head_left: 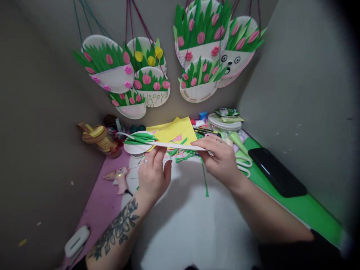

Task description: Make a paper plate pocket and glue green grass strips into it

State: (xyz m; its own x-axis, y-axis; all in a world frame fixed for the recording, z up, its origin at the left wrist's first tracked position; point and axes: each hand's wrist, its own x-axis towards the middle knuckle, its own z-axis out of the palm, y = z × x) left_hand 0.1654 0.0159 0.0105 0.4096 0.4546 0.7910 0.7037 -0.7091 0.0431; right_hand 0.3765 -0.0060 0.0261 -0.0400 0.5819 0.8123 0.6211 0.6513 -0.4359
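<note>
A white paper plate (pixel 180 146) is held edge-on above the table, between both hands. My left hand (pixel 153 174) pinches its near edge from below, left of the middle. My right hand (pixel 221 157) grips its right end. Green paper grass blades (pixel 139 138) lie on the plate's left part and stick out leftward. A loose green paper strip (pixel 204 180) hangs down under the plate. Green paper scraps (pixel 182 154) lie just behind it.
A pink glue gun (pixel 119 178) lies on the pink mat at left. Yellow paper sheets (pixel 176 131), a stack of plates (pixel 225 123), white scissors (pixel 244 165) and a black phone (pixel 277 171) on green paper sit behind and right. Finished plate baskets (pixel 112 67) hang on the wall.
</note>
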